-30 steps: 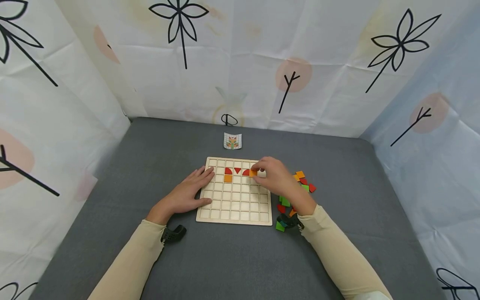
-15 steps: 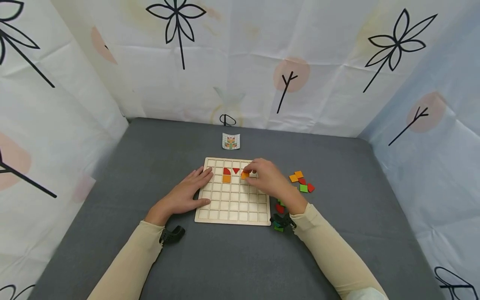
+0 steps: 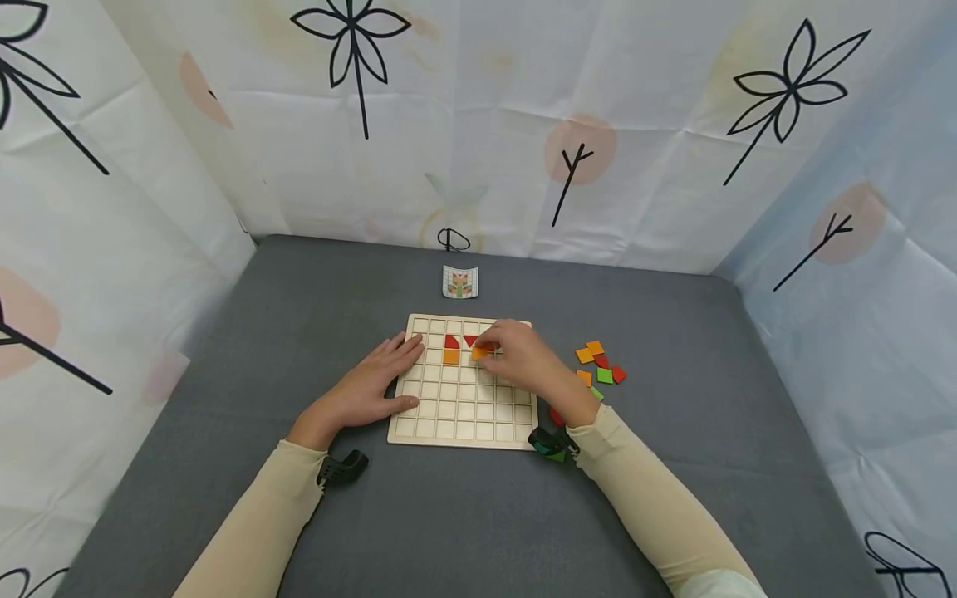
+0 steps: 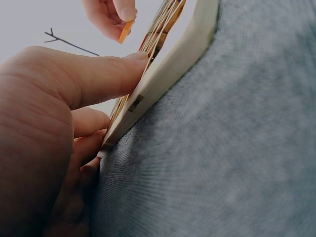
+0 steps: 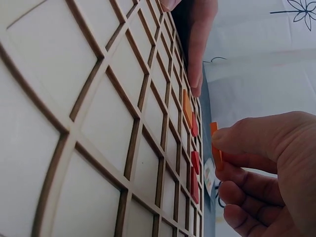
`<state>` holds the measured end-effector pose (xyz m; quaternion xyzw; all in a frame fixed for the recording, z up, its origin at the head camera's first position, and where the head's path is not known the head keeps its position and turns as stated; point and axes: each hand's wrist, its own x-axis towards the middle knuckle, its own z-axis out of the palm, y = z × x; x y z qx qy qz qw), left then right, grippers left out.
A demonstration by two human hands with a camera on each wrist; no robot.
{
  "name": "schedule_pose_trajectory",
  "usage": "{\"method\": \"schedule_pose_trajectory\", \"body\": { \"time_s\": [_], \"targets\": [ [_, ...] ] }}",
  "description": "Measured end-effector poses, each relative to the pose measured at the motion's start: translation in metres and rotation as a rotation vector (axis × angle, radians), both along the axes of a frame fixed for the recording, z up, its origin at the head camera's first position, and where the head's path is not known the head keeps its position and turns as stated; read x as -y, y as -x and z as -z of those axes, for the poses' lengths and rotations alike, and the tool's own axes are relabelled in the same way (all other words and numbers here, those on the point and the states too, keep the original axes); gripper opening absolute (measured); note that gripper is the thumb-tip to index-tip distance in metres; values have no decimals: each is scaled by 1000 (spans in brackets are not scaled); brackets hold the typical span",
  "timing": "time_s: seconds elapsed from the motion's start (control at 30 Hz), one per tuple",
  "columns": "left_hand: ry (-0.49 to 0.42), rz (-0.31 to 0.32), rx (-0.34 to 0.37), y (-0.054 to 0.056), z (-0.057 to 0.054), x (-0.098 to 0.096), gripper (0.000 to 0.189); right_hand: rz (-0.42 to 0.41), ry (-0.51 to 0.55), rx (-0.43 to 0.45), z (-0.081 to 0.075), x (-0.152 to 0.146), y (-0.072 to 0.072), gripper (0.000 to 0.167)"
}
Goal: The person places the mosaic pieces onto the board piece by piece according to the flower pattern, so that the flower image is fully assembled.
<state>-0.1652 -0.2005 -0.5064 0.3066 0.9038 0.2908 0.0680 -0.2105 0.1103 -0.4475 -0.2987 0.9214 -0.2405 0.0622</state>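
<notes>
A pale wooden grid board (image 3: pixel 449 415) lies on the grey table. My left hand (image 3: pixel 366 384) rests along its left side with fingers spread, thumb (image 4: pixel 113 74) on the near part of the edge. Above the board's upper rows, my right hand (image 3: pixel 523 355) pinches an orange square tile (image 5: pixel 216 148) between thumb and fingers, clear of the grid in the right wrist view. Set in the board are a red quarter-round tile (image 3: pixel 452 341), an orange square (image 3: pixel 451 357) just below it, and a red triangle (image 3: pixel 469 340). Another red tile (image 5: pixel 194 185) is mostly hidden by my right hand in the head view.
Loose orange (image 3: pixel 585 355), green (image 3: pixel 605 376) and red tiles (image 3: pixel 619 374) lie right of the board, some of them under my right forearm. A small patterned card (image 3: pixel 459 282) stands behind the board. White printed cloth (image 3: pixel 508 191) walls in the table.
My right hand has moved left across the upper part of the board, carrying the orange square tile toward the red triangle's column. My left hand stays in place on the board.
</notes>
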Motion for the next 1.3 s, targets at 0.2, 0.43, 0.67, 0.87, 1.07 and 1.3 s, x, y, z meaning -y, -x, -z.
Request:
{"method": "schedule_pose_trajectory", "body": {
  "time_s": [0.2,0.43,0.67,0.87,1.07,1.3],
  "targets": [
    [6,-2,8,0,1,-1,90,-17,-1,-22,5,4,2,25],
    [8,-3,16,1,2,-1,91,-22,-4,-20,13,9,6,23],
    [10,-5,12,1,2,0,90,-39,-10,-24,16,14,8,20],
    [-3,-1,3,0,1,0,89,-41,-29,-15,18,18,8,21],
    [-4,-4,11,0,0,0,89,-43,-46,-35,18,20,8,21],
    [-6,0,8,0,0,0,89,-39,-60,-46,18,19,9,22]
  ]
}}
